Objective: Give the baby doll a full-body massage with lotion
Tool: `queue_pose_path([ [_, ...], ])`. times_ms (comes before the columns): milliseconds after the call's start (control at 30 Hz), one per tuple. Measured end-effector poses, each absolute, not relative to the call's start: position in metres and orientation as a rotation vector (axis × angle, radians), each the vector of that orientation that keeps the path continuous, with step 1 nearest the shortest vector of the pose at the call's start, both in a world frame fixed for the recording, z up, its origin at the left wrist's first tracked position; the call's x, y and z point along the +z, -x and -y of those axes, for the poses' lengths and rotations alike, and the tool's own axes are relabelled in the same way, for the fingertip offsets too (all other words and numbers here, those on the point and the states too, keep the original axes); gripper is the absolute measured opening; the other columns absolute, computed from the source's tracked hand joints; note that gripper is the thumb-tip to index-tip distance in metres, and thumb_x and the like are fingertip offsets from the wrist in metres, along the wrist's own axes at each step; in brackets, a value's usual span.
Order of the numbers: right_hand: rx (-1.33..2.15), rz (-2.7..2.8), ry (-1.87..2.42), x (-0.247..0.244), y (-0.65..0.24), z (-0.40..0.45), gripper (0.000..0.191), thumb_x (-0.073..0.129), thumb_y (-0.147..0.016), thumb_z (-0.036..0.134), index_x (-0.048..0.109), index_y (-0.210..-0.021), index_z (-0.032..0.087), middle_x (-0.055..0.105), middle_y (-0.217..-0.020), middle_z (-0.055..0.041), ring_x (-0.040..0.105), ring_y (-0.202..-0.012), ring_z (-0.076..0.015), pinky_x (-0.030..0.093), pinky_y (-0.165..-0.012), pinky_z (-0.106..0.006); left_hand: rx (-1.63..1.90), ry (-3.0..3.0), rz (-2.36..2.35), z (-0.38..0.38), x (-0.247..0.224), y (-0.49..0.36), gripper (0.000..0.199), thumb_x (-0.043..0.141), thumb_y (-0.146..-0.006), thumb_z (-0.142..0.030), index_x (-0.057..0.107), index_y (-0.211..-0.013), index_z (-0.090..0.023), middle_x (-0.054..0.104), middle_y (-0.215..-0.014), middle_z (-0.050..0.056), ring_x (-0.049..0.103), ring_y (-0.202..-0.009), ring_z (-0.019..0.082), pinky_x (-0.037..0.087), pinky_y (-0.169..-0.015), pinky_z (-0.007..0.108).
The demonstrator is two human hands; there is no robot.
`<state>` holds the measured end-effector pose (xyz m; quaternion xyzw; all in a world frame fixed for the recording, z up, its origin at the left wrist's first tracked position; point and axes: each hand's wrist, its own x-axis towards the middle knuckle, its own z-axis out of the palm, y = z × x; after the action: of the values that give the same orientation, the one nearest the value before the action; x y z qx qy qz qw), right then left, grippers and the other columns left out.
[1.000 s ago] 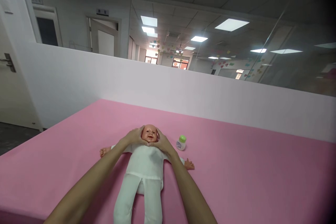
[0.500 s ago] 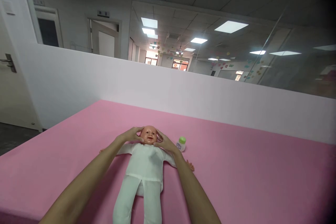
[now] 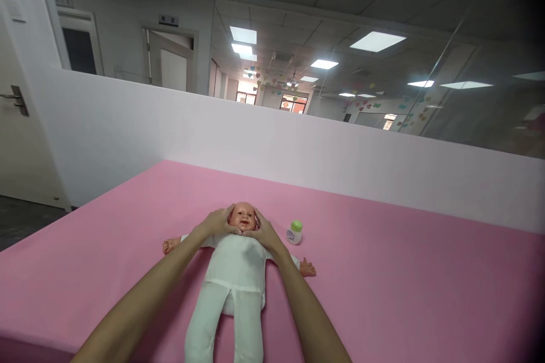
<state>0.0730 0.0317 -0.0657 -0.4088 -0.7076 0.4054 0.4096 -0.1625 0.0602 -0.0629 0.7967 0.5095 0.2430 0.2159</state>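
Observation:
A baby doll (image 3: 236,261) with a white cloth body lies on its back, face up, its arms spread to the sides. My left hand (image 3: 218,222) cups the left side of its head, the thumb along the jaw near the chin. On the other side, my right hand (image 3: 266,233) holds the head in the same way, with its thumb under the chin. Both thumbs come close together below the mouth. Just right of my right hand stands a small clear bottle (image 3: 294,233) with a green cap and a label.
A pink padded table (image 3: 404,272) carries the doll and the bottle. Behind it runs a low white wall (image 3: 276,142) with glass above. A door with a handle (image 3: 19,101) is at the far left.
Both thumbs have slid inward along the doll's jaw toward the chin. My forearms have shifted slightly inward, uncovering more of the doll's hands.

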Motion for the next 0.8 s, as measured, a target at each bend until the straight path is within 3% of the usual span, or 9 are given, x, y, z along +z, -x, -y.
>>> queue_pose_path([
  [233, 1.287, 1.777, 0.908, -0.063, -0.09, -0.048, 0.091, 0.089, -0.071, 0.038, 0.049, -0.152, 0.031, 0.046, -0.159, -0.0092, 0.042, -0.147, -0.0319, 0.036, -0.12, -0.049, 0.779, -2.129, -0.98, -0.074, -0.064, 0.181, 0.07, 0.075, -0.076, -0.046, 0.061, -0.139, -0.022, 0.073, -0.125, 0.007, 0.07, -0.104, 0.028, 0.053, -0.083, 0.033],
  [333, 1.347, 1.762, 0.912, -0.06, -0.092, -0.05, 0.096, 0.09, -0.07, 0.043, 0.046, -0.154, 0.029, 0.039, -0.163, -0.0112, 0.037, -0.15, -0.0323, 0.034, -0.122, -0.05, 0.767, -2.094, -0.951, -0.075, -0.063, 0.183, 0.075, 0.074, -0.076, -0.049, 0.057, -0.144, -0.02, 0.071, -0.132, 0.009, 0.068, -0.111, 0.03, 0.053, -0.089, 0.035],
  [433, 1.345, 1.797, 0.889, -0.056, -0.088, -0.045, 0.1, 0.092, -0.067, 0.042, 0.044, -0.154, 0.029, 0.041, -0.162, -0.0106, 0.041, -0.148, -0.0318, 0.039, -0.119, -0.049, 0.754, -2.06, -1.003, -0.068, -0.06, 0.181, 0.083, 0.079, -0.071, -0.054, 0.056, -0.144, -0.023, 0.066, -0.14, 0.009, 0.065, -0.12, 0.032, 0.053, -0.092, 0.034],
  [600, 1.209, 1.81, 0.952, -0.057, -0.073, -0.035, 0.097, 0.092, -0.066, 0.041, 0.047, -0.151, 0.031, 0.057, -0.149, -0.0082, 0.055, -0.135, -0.032, 0.047, -0.111, -0.05, 0.731, -2.071, -1.335, -0.052, -0.059, 0.165, 0.089, 0.08, -0.064, -0.065, 0.057, -0.141, -0.029, 0.073, -0.126, 0.01, 0.069, -0.11, 0.036, 0.051, -0.08, 0.033],
  [800, 1.014, 1.78, 1.089, -0.067, -0.068, -0.034, 0.095, 0.089, -0.069, 0.039, 0.045, -0.152, 0.034, 0.058, -0.148, -0.006, 0.056, -0.133, -0.0334, 0.048, -0.11, -0.049, 0.713, -2.141, -1.456, -0.051, -0.066, 0.155, 0.104, 0.076, -0.07, -0.067, 0.04, -0.156, -0.022, 0.075, -0.115, 0.013, 0.07, -0.104, 0.036, 0.047, -0.075, 0.033],
])
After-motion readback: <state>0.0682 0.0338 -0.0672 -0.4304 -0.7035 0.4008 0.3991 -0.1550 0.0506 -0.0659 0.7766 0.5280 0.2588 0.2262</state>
